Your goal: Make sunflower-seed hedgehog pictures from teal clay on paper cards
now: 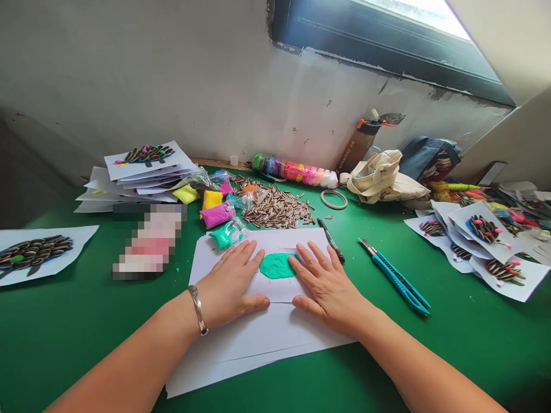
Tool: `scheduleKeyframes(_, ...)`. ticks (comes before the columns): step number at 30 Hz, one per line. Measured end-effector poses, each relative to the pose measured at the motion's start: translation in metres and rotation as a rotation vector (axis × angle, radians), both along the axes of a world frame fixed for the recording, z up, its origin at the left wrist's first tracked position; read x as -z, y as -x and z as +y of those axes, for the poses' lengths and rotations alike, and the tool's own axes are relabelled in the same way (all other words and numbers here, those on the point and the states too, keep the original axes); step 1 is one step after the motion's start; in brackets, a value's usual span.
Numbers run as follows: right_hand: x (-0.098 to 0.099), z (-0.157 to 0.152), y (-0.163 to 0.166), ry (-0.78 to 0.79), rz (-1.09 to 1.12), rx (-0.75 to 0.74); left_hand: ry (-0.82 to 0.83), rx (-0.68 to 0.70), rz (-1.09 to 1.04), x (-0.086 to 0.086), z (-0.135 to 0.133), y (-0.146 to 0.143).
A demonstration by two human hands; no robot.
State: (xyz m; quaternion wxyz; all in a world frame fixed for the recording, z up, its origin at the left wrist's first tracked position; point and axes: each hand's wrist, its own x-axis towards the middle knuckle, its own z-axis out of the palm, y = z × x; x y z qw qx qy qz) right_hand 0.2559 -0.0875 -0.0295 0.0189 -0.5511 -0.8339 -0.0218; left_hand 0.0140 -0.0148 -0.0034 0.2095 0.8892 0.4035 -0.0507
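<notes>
A flat oval of green modelling clay (279,266) is spread on a small white sheet, which lies on a stack of white paper (232,344). My left hand (235,275) rests flat on the paper left of the clay, fingers stretched out. On the other side my right hand (322,281) lies open, its index fingertip touching the clay's right edge. Small pencil marks show below the oval. Above my left fingertips sits a plastic bag of green clay (222,235). A black pen (330,240) lies just beyond my right fingers.
A blue utility knife (398,281) lies to the right. Sunflower seeds (278,206) are heaped behind the paper, near a roll of tape (334,199). Seed-decorated pictures (148,158) are stacked at left, with more cards (482,229) at right. A bottle (360,143) and cloth bag (383,178) stand behind.
</notes>
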Motion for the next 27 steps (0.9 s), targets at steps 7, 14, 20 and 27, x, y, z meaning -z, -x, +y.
scheduleKeyframes(7, -0.001, -0.002, -0.003, -0.022, 0.047, 0.0, -0.023, 0.003, -0.069, 0.005, 0.001, 0.002)
scheduleKeyframes(14, -0.01, -0.002, -0.004, -0.116, 0.2, -0.05, -0.025, 0.012, 0.01, 0.004, 0.001, 0.001)
scheduleKeyframes(20, -0.008, 0.001, -0.002, -0.11, 0.272, -0.051, -0.022, 0.003, 0.003, 0.003, 0.0, 0.001)
scheduleKeyframes(27, -0.005, 0.004, -0.004, -0.125, 0.273, -0.001, -0.025, 0.004, -0.027, 0.005, 0.0, 0.002)
